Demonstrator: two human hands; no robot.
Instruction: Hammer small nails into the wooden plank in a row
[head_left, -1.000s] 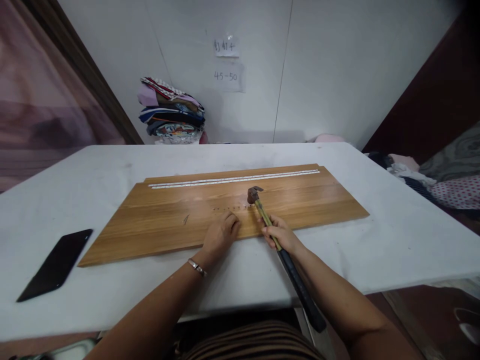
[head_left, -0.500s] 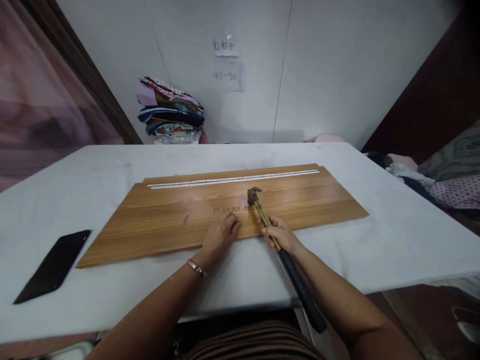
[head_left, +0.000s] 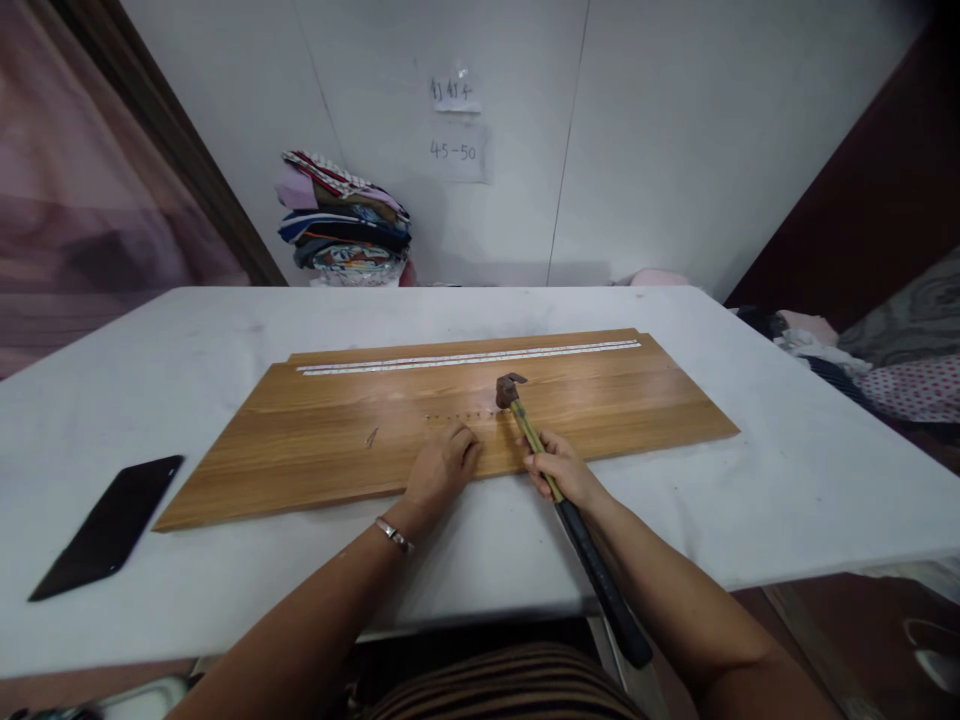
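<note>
My right hand (head_left: 561, 470) is wrapped round the wooden part of a claw hammer (head_left: 537, 440), below its rusty head. The black grip end points back toward my body. The head is over the wooden board (head_left: 615, 400), at the right end of a row of small nails (head_left: 457, 417) standing in it. My left hand (head_left: 448, 462) rests on the board's near edge, just below the row, its fingers curled and the tips hidden. Loose nails (head_left: 371, 437) lie on the board to the left.
Two white strips (head_left: 472, 357) run along the board's far side. A black phone-like slab (head_left: 109, 528) lies left on the white-covered table (head_left: 750, 500). Folded clothes (head_left: 345, 215) are stacked at the back, below paper notes (head_left: 459, 150) on the wall. More cloth (head_left: 911, 382) lies beyond the table's right side.
Both hands and the hammer stay almost in place. The whole view shifts very slightly; nothing is visibly taken up or let go.
</note>
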